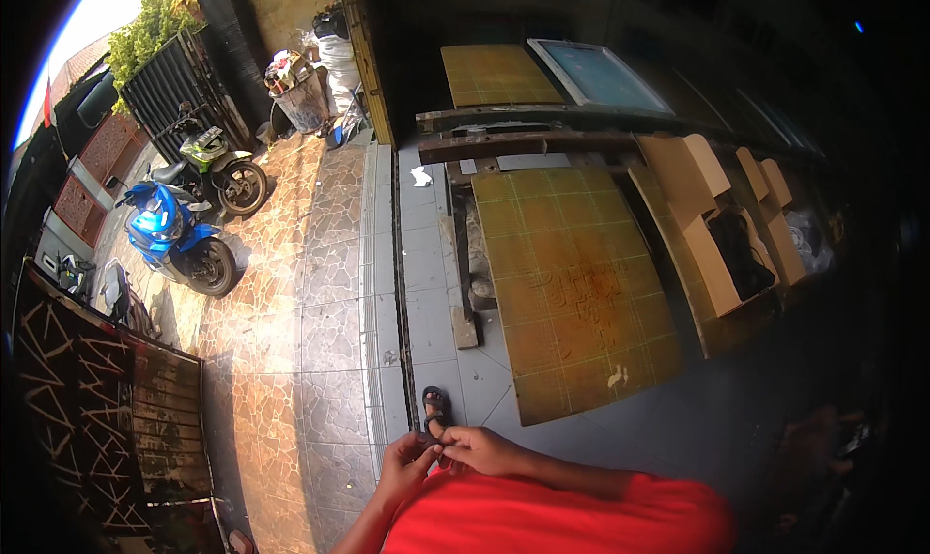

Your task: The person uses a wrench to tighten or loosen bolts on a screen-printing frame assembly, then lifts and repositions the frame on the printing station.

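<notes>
In the lower middle, my left hand (407, 467) and my right hand (480, 449) meet in front of my red clothing (513, 520), fingers drawn together in a pinch. Whatever they hold, if anything, is too small and hidden to make out. Just beyond them one sandalled foot (434, 407) stands on grey tiles. The nearest large thing on my right is a worn yellow-brown board (572, 322) with green grid lines, lying flat on a low wooden frame.
Open cardboard boxes (693, 225), one holding something black, lie on boards at right. Behind are another board (499, 70) and a blue screen frame (601, 75). On the paved left stand a blue scooter (170, 234), another motorbike (213, 167), a metal gate (107, 418) and a filled bin (300, 104).
</notes>
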Motion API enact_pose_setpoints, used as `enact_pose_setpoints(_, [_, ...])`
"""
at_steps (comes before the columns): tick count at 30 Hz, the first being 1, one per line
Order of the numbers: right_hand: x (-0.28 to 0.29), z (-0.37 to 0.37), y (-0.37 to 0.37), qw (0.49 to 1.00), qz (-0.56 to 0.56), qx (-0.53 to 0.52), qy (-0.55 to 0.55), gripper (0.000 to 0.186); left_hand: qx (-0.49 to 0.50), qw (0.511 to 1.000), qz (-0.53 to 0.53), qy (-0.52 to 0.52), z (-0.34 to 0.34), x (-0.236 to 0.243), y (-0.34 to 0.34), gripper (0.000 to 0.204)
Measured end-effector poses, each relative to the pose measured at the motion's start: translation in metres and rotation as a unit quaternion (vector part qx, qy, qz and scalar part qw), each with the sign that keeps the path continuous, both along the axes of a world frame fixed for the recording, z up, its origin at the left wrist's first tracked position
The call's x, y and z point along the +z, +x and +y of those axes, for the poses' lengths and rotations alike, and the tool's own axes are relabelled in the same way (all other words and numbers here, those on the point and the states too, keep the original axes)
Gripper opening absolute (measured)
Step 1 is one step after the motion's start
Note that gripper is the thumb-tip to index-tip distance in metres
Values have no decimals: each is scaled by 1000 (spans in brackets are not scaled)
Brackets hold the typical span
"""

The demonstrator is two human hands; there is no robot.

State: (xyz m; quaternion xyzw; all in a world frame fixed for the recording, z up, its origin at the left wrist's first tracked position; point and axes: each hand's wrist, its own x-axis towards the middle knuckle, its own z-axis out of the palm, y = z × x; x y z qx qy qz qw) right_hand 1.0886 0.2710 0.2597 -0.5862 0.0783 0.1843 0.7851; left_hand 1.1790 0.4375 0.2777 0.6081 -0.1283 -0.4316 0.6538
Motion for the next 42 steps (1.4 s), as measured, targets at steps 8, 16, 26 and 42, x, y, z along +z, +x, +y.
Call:
enact_pose_setpoints(8, [38,-2,193,994,-49,-2,-98,18,-32,997,-75,5,-7,14,211,4])
enact_pose_setpoints(16, [52,-39,363,974,-132,-11,-181,21,58,997,-10,-42,-41,38,378,5])
enact_pose_setpoints(26, [61,-121,596,943,-154,-172,-238,21,-136,986,-62,-72,-155,40,663,5])
enact_pose_setpoints(42, [61,-380,871,868,-116,-400,-271,16,-303,925,-226,-44,-477,52,964,9])
